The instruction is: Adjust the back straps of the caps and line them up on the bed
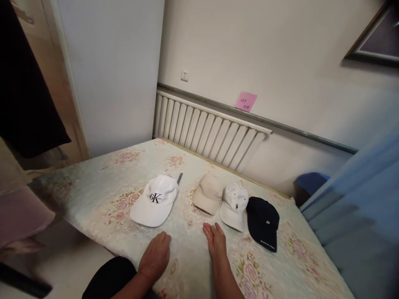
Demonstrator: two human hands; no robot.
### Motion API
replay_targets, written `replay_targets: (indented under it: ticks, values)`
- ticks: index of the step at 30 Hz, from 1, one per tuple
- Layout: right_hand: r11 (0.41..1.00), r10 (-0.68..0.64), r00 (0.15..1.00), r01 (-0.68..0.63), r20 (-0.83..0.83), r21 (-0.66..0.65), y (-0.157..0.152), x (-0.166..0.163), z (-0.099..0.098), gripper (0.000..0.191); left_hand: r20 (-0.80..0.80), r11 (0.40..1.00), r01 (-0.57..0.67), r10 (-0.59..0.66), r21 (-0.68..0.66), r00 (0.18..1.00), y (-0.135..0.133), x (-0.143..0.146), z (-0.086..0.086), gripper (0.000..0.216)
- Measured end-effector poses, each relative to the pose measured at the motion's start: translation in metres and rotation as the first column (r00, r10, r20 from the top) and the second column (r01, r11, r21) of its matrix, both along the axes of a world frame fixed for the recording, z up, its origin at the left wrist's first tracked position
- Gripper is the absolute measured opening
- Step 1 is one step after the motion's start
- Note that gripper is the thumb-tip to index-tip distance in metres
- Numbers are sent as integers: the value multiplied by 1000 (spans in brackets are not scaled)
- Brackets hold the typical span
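My left hand [156, 254] rests on the flowered cloth with its fingers curled under, and nothing shows in it. Just beyond it lies a large white cap [158, 198] with black letters, its brim toward me and a dark strap end sticking out behind. My right hand [215, 240] is open, palm turned inward, fingers stretched out and apart from the caps. In front of that hand, a beige cap [208, 192], a smaller white cap [234, 204] with a dark emblem, and a black cap [263, 220] stand side by side in a row, brims toward me.
The caps are on a bed or table covered with a pale floral cloth [124, 245]. Behind it are a white radiator [205, 128] and a pink note [246, 101]. A blue curtain [361, 207] hangs right; dark clothing [31, 91] hangs left.
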State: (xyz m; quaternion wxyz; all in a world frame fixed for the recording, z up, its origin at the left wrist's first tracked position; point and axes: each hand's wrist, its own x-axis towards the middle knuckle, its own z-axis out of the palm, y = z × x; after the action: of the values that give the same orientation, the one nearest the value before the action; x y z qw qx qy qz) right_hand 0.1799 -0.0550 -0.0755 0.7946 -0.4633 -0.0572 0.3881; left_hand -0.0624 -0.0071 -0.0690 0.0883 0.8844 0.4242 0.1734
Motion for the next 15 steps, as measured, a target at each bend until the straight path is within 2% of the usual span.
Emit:
replay_targets:
  ticks: [7, 15]
  values:
    - [1000, -1, 997, 2, 82, -12, -28, -21, 4, 64, -30, 1000, -8, 8, 21, 1000, 0, -1, 1, 22]
    - [994, -6, 974, 31, 228, -108, -64, -38, 7, 58, -27, 999, 3, -2, 35, 1000, 0, -1, 3, 21]
